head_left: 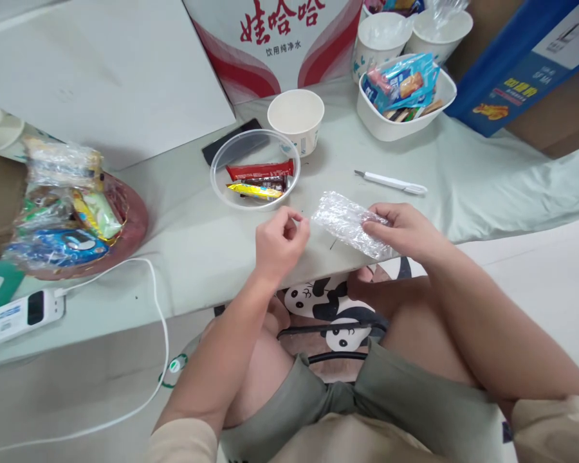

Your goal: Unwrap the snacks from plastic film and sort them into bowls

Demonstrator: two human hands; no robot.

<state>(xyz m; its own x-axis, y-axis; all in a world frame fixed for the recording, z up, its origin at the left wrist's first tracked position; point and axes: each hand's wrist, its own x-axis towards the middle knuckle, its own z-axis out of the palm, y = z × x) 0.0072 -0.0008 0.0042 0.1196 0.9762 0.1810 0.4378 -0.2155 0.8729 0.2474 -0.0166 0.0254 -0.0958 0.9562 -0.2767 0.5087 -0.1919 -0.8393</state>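
Note:
Between the thumb and fingers of my right hand (406,230) is a crinkled clear piece of bubble wrap (343,220), held above the table's front edge. My left hand (280,243) is closed in a pinch just left of the wrap's end, apart from it; whatever is in the fingertips is too small to make out. Right behind that hand stands a round clear plastic bowl (214,186) with a red wrapped bar (260,170), a dark wrapped bar and a yellow wrapped snack (255,191) inside. A white utility knife (390,182) lies beyond my right hand.
A paper cup (307,139) and a dark phone (213,149) are behind the bowl. A white tub (390,128) of snack packets stands back right, a pink basket (137,218) of snacks left. A white cable (163,321) runs from a power strip (9,318).

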